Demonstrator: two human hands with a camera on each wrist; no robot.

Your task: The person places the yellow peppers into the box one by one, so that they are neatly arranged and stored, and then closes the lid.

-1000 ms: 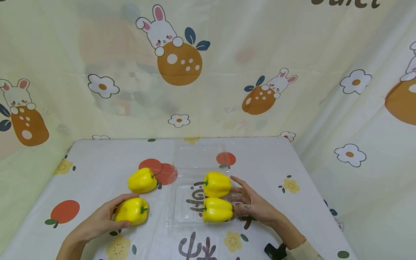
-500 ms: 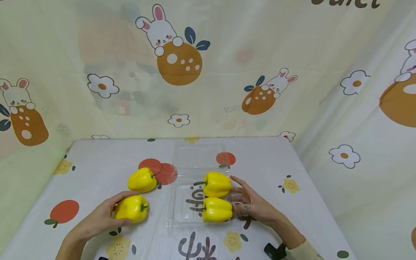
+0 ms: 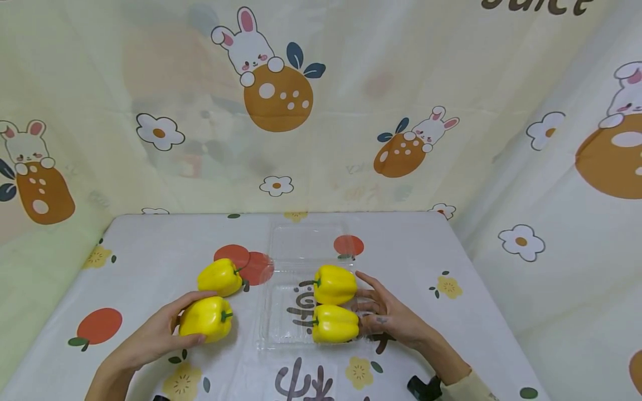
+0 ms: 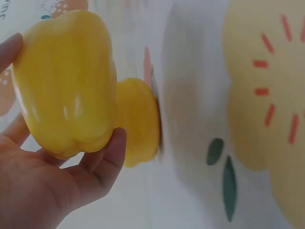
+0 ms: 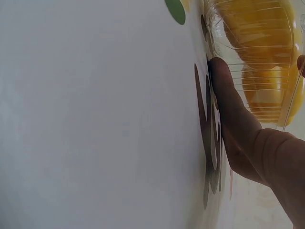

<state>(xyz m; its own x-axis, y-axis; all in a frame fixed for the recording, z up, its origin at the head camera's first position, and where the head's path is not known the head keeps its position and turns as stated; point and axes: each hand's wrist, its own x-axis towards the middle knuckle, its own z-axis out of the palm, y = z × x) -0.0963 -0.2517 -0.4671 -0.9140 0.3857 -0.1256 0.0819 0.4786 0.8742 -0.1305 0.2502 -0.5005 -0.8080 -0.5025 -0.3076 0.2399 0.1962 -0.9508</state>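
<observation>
In the head view, a yellow bell pepper (image 3: 205, 318) is being gripped by the left hand (image 3: 155, 336), the fingers curled around its base end and the thumb lying along its near side. It is being held at the left part of the worktop (image 3: 150, 245), just in front of a second pepper (image 3: 219, 277), which is lying on the cloth close behind it; whether the two are touching cannot be told. The held pepper's long axis is running roughly left to right, with the green stem pointing right, toward the clear plastic tray (image 3: 281, 312). Two further peppers are lying in that tray, one at the rear (image 3: 335, 284) and one at the front (image 3: 335, 323), both with stems pointing left. The right hand (image 3: 388, 317) is being rested against the tray's right wall, its fingers extended and clasping nothing.

In the left wrist view, the held pepper (image 4: 66, 83) is being cradled in the palm (image 4: 43, 191), its lobed base turned toward the palm. The second pepper (image 4: 138, 121) is being partly hidden behind it.

In the right wrist view, a straight finger (image 5: 231, 109) is being pressed against the ribbed wall of the tray (image 5: 267, 71), through which yellow peppers are being seen.
</observation>
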